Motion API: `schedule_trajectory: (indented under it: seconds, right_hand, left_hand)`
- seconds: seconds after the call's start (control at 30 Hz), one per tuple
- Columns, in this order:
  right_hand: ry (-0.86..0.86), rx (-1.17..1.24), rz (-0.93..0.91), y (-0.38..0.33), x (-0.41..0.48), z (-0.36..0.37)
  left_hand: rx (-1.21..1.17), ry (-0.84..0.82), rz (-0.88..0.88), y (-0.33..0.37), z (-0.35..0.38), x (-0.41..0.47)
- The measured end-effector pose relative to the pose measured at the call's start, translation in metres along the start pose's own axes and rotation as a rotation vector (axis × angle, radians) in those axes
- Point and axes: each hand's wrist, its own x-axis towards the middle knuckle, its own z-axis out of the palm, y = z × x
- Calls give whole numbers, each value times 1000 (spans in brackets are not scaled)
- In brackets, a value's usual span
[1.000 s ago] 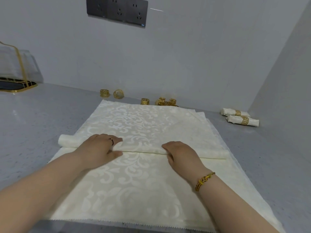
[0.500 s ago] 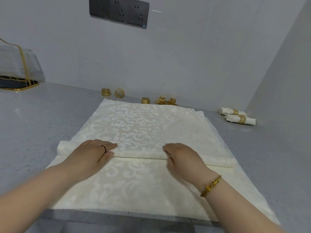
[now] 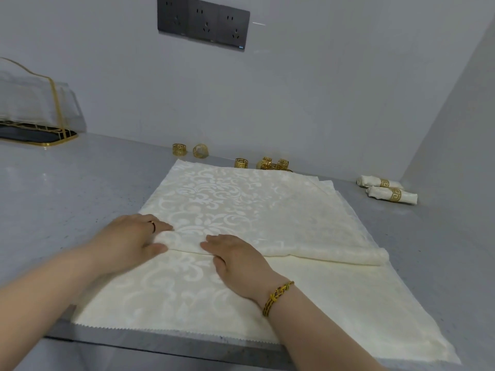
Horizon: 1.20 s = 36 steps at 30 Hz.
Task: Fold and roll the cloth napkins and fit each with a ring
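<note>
- Napkin point(image 3: 267, 210), cream damask, is the largest thing on the grey counter point(image 3: 67, 196); it lies flat with its near zigzag edge at the counter's front lip. Other cloth edges peek from under its far right corner, so it likely tops a stack.
- Roll point(image 3: 334, 254), a part of that napkin, runs across it left to right, about midway between its near and far edges. The cloth beyond the roll lies flat and the roll's right end sits free at the napkin's right edge. I judge the rolling about half done.
- Left hand point(image 3: 128, 242) lies palm down on the roll's left part, fingers together and curled over the top of it, thumb against its near side. That hold probably keeps the roll tight and stops it springing open.
- Right hand point(image 3: 235, 261) presses near the middle of the roll, close beside the left hand, fingers together and flat, their tips at the seam where roll meets flat cloth. With both hands left of centre, the right end is unheld and may loosen.
- Finished napkins point(image 3: 388, 190), two of them rolled and ringed, lie well to the right of the napkin by the side wall, likely parked clear of the work.
- Loose rings point(image 3: 273, 164), gold, sit just beyond the napkin's far edge along the back wall, within reach for fitting once the roll is complete.
</note>
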Motion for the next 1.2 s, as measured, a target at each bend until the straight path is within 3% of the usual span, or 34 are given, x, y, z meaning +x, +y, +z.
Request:
schedule_trajectory:
  seconds: [0.13,0.2,0.3,0.4,0.57,0.63,0.73,0.9,1.03,1.2]
  right_hand:
    - [34,18,14,-2,1,2]
    - [41,18,21,-3,1,2]
    - [34,25,27,-4,1,1]
    - [24,73,41,-4,-1,0]
    - [18,133,57,-6,-4,-5]
    - [20,124,52,-8,-4,-5]
    - [12,141,17,-9,-3,-4]
    - [79,-24,73,1,-17,-20]
    - [156,-278,317,26,-38,-30]
    - [32,-188,362,36,-48,-21]
  left_hand:
    - [36,-94,-166,-20,-19,-2]
    - [-63,-80,-231,-24,-24,-2]
    - [-461,115,-256,-21,-30,1]
    - [-1066,300,-294,-7,-35,3]
    - [-1573,279,-377,46,-14,7]
    - [-1486,227,-418,70,0,9]
    - [-1006,216,-438,84,9,17]
    - [-671,195,-425,84,0,26]
    - [-534,179,-388,91,-3,28]
    - [-522,236,-220,116,0,42]
